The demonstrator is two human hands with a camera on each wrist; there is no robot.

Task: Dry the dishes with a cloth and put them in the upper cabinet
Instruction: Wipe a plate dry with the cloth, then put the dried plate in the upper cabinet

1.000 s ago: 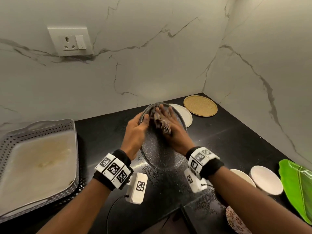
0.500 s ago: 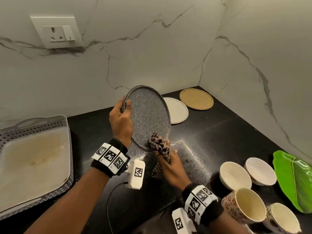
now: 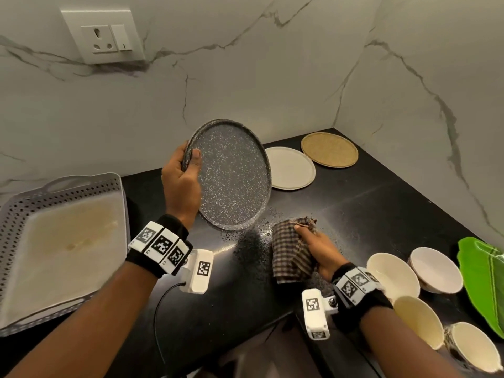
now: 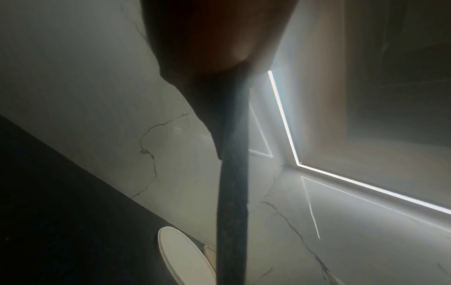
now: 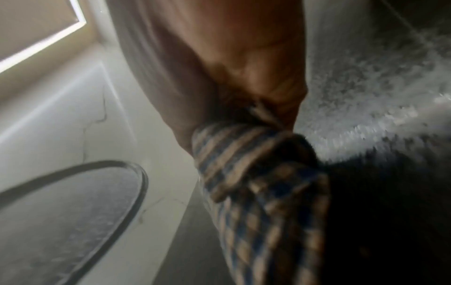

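Above the black surface (image 3: pixel 354 214), the left hand (image 3: pixel 180 184) grips the speckled grey plate (image 3: pixel 231 175) by its left rim, thumb on the face. The right hand (image 3: pixel 317 248) clutches the checked cloth (image 3: pixel 290 252) low and to the right. A moment ago the cloth rubbed the plate; now they are apart and the plate is lifted, so wiping looks finished and shelving likely comes next. The plate stands tilted, face toward the viewer, long axis running near to far. Cream bowls (image 3: pixel 392 271) wait at right.
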